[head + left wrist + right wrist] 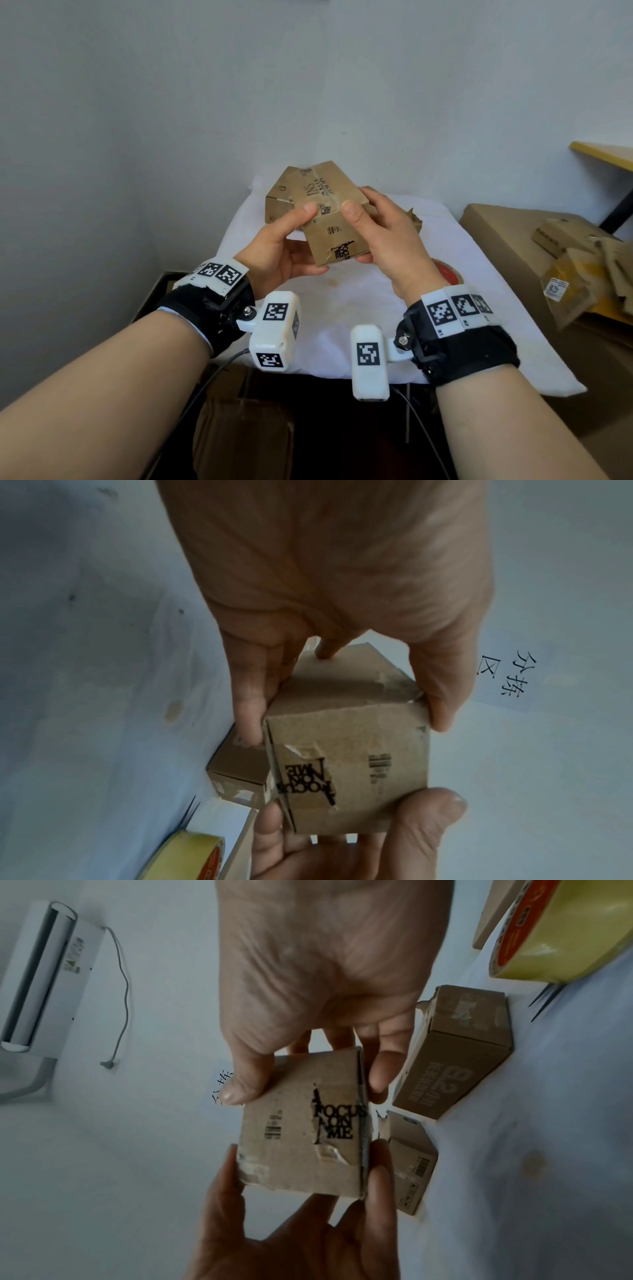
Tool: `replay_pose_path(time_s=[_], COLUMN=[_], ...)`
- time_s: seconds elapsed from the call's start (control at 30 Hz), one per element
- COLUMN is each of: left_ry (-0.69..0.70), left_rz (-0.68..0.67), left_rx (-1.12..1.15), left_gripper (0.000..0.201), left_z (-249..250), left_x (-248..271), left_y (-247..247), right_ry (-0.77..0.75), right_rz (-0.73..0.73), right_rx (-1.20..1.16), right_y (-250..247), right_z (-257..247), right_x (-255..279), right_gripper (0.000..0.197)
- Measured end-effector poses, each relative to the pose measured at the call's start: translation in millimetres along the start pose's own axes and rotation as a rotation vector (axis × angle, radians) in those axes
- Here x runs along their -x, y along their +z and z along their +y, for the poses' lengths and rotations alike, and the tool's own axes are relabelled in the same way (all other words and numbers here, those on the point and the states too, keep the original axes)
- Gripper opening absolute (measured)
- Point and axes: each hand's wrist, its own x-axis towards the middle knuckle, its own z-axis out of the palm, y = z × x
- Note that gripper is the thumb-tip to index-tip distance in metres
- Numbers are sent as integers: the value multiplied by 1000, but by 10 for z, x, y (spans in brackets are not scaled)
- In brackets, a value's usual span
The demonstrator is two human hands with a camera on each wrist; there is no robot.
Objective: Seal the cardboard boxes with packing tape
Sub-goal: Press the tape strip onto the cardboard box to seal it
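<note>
The left hand (281,255) grips the near-left side of a small cardboard box (334,226), held in the air above the white-covered bench (486,274). Its thumb lies on the top face near the left edge, and its fingers (378,1177) curl under the bottom edge, so the box sits between thumb and fingers. The box bears "FOCUS ON ME" print and scraps of old tape, with its flaps folded shut. The right hand (394,240) holds the box's right side, thumb pressed on the top face beside the left thumb, fingers (270,829) wrapped round the far side and underneath. Behind the held box, two more small cardboard boxes (455,1053) lie on the bench. A roll of yellowish packing tape (561,931) with an orange core rests on the bench under the right wrist. Further right, flattened cardboard (575,260) lies heaped on a large carton.
</note>
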Motion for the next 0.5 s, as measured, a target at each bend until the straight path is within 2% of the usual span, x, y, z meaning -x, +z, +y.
replay_pose_path(time_s=[0.1,0.27,0.37,0.5], left_ry=[26,98,153,215], left_rz=[2,25,31,2], left_rx=[-55,-121,-151,-223], left_gripper=[58,64,76,91], left_z=[-10,-24,-33,-37], left_x=[8,5,3,14], left_y=[17,21,18,44], right_ry=[-22,1,26,48], right_rz=[-3,-29,-61,-77], right_rx=[19,-47,-106,-153], right_y=[-1,-23,-29,-21], right_z=[1,36,70,98], right_x=[1,10,24,22], right_gripper=[45,46,42,54])
